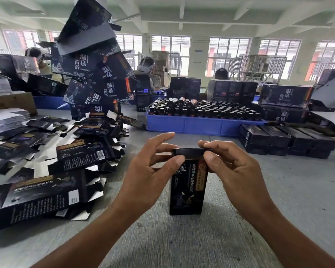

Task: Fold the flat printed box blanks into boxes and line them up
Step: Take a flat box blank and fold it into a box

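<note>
A heap of flat printed box blanks [52, 167] sprawls across the grey tabletop [278, 190] at nine o'clock; at centre, a dark folded box [188, 190] stands upright on the tabletop; the left hand [153, 169] pinches its top flap at the left corner, thumb and fingers [176, 161] clamped on it; the right hand [234, 167] pinches the right corner likewise; at one o'clock sits a blue tray [201, 125] of bottles; at two o'clock, finished boxes [286, 140] lie lined up.
</note>
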The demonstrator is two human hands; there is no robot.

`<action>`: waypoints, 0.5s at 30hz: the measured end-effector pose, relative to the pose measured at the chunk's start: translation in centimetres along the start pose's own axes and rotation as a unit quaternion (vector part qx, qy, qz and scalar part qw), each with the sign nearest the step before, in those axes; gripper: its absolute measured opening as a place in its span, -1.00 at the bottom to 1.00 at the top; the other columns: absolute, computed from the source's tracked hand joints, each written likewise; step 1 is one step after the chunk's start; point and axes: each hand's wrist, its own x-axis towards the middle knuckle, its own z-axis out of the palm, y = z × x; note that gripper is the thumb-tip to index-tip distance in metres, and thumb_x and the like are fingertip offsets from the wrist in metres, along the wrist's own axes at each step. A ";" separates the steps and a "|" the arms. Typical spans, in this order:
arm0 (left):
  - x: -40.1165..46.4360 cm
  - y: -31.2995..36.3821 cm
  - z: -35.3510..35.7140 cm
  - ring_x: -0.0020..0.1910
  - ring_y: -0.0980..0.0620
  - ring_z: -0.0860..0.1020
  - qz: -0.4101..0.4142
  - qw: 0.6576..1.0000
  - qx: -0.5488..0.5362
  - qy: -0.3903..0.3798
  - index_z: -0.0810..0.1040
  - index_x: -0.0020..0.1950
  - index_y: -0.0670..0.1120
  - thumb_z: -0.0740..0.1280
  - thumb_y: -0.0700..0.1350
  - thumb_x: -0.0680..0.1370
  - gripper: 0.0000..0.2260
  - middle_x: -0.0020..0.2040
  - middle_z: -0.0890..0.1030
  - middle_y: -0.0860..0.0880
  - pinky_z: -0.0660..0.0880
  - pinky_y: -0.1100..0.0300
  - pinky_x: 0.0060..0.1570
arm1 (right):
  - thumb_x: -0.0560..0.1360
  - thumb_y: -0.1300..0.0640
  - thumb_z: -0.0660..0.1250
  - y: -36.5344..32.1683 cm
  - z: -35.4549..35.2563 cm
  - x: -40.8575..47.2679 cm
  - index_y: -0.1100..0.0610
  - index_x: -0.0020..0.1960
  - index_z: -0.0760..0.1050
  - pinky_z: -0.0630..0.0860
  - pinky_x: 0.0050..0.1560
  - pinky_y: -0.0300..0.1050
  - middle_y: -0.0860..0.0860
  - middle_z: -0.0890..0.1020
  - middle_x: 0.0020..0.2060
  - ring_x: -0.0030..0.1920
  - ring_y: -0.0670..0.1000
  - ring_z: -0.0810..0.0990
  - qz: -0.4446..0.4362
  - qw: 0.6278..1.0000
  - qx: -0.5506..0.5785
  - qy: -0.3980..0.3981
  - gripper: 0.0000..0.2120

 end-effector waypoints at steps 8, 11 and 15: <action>0.1 0.0 0.1 0.20 0.15 0.57 0.067 0.993 0.101 -0.003 0.69 0.13 0.02 0.33 -0.06 0.56 -0.79 0.12 0.63 0.12 0.56 0.38 -0.09 | 0.56 0.21 0.37 0.1 -0.2 -0.1 -0.12 0.03 0.66 0.59 0.07 -0.29 -0.23 0.68 0.11 0.16 -0.18 0.64 -0.020 0.999 -0.045 -0.004 -0.76; 0.2 -0.4 0.0 0.19 0.13 0.59 0.067 0.992 0.110 0.001 0.70 0.10 0.02 0.33 -0.02 0.54 -0.79 0.11 0.64 0.15 0.61 0.26 -0.05 | 0.57 0.15 0.38 0.4 -0.2 -0.1 -0.11 0.03 0.65 0.61 0.11 -0.15 -0.23 0.67 0.13 0.18 -0.18 0.63 -0.025 0.995 -0.095 0.000 -0.83; 0.3 -0.7 -0.2 0.19 0.09 0.60 0.066 0.991 0.112 0.002 0.68 0.09 0.02 0.33 0.01 0.53 -0.79 0.10 0.65 0.14 0.61 0.25 -0.04 | 0.57 0.17 0.40 0.7 -0.1 0.0 0.01 0.03 0.67 0.58 0.06 -0.30 -0.19 0.66 0.15 0.18 -0.19 0.62 -0.066 0.989 -0.135 0.001 -0.89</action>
